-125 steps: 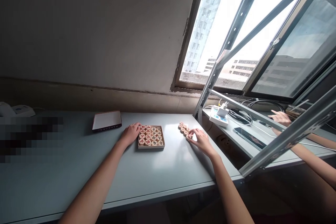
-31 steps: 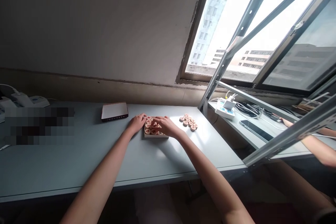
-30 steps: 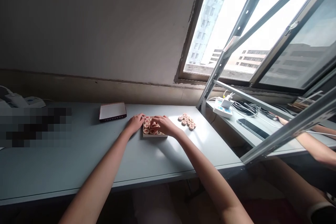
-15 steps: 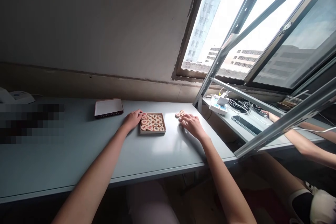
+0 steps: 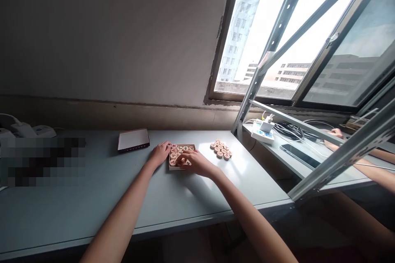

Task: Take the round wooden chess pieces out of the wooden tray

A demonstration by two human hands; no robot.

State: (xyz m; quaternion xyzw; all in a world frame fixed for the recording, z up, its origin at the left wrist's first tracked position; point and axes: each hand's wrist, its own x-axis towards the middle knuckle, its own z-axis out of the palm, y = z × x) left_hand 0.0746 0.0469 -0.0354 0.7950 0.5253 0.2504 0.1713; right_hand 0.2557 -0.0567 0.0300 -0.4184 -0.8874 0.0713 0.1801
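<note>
1. I see the shallow wooden box of Chinese chess pieces lying flat on the grey table, mid-way across, nearer the far wall.
2. My left hand rests against the box's left edge, fingers loosely curled on it, likely to stop it sliding; it grips nothing.
3. My right hand lies over the box's near-right part, fingertips down among the pieces; I cannot tell whether it pinches one.
4. Just right of the box, a loose cluster of pieces sits within easy reach.
5. Left of the box lies its lid.
6. Far right, another person's hand works at the next bench, beside a phone.
</note>
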